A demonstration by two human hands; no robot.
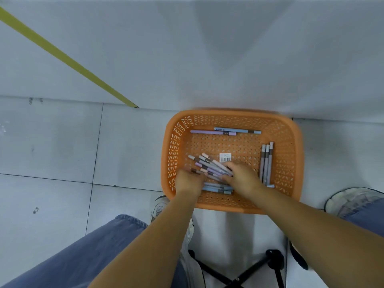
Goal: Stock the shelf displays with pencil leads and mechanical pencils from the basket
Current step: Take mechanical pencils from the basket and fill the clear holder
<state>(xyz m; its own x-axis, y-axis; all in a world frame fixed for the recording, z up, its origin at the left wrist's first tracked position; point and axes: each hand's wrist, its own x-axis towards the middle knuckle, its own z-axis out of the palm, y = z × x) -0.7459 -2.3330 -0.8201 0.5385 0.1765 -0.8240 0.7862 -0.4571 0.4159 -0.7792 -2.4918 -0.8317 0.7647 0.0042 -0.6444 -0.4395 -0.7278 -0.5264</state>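
Orange basket [291,163] sits on the floor tiles [62,142]. Right hand [242,176] is curled over one end of the pencil bundle [209,166] at basket centre, fingertips hidden underneath. Left hand [188,180] is at the bundle's other end, motion-blurred; cannot tell its grip. Blue pencils [218,189] lie partly covered between the wrists. Three pencils [266,163] lie along the right wall and two pencils [225,131] at the far wall, with bare basket floor between.

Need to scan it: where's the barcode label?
Head view: the barcode label lies on the basket floor near its middle, just beyond the right hand.
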